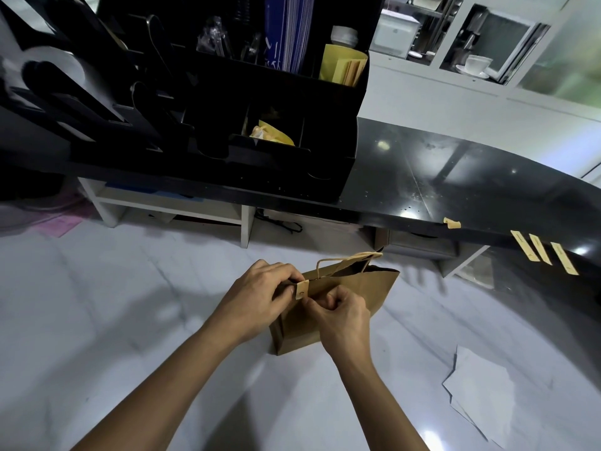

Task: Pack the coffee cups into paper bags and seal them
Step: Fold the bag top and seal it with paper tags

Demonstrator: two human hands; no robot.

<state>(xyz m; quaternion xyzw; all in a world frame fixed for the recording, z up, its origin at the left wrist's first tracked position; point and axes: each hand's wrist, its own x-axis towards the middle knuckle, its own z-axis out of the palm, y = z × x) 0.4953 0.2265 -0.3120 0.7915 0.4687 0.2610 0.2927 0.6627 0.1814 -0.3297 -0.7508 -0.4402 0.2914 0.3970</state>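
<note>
Kraft bag: brown paper carrier bag [344,304] stands on the white marble counter [130,320], top folded.
Seal: pale sticker strip [301,289] straddles the bag's near-left top edge.
Left hand [257,292]: fingers pinch that fold.
Right hand [341,315]: fingertips press the strip's lower end.
Risk: strip may crease or stick crooked; the far end gapes.

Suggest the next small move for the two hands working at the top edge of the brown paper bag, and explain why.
Probably press the small beige sticker strip flat over the brown paper bag's folded top. The left hand pinches that corner, the right hand pinches beside the strip, and the far end by the twine handles gapes open.
</note>
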